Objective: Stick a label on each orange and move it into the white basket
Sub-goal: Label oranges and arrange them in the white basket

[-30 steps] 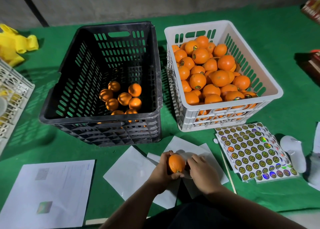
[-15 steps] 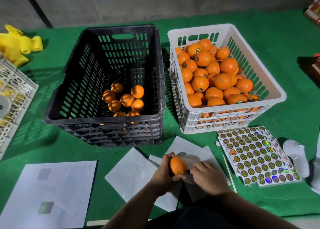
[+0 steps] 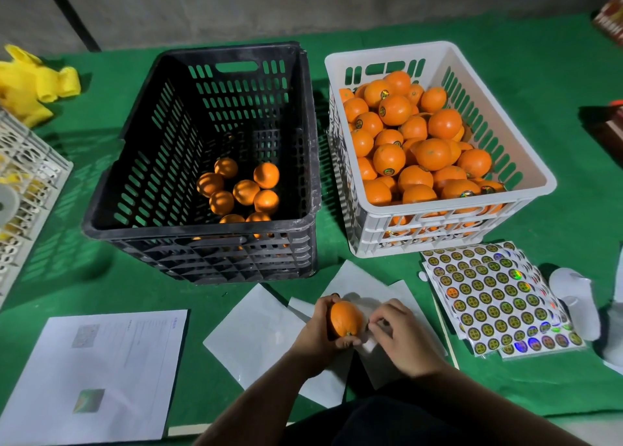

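Note:
My left hand [image 3: 317, 337] grips an orange [image 3: 345, 319] above white backing sheets [image 3: 256, 331] at the front of the table. My right hand [image 3: 404, 337] sits just right of the orange, its curled fingertips pinching something small, seemingly a label, mostly hidden by the fingers. The white basket [image 3: 526, 162] at the back right is heaped with labelled oranges [image 3: 431, 154]. The black crate [image 3: 202, 240] to its left holds several unlabelled oranges [image 3: 246, 191]. Label sheets [image 3: 495, 297] lie right of my hands.
A printed paper [image 3: 101, 375] lies at the front left. A white lattice crate [image 3: 30, 176] and yellow foam netting [image 3: 30, 81] stand at the far left. White objects [image 3: 573, 297] lie at the right edge. Green cloth [image 3: 539, 85] covers the table.
My right hand has drawn a little away from the orange, which it touched before. My left hand has turned the orange slightly and still holds it.

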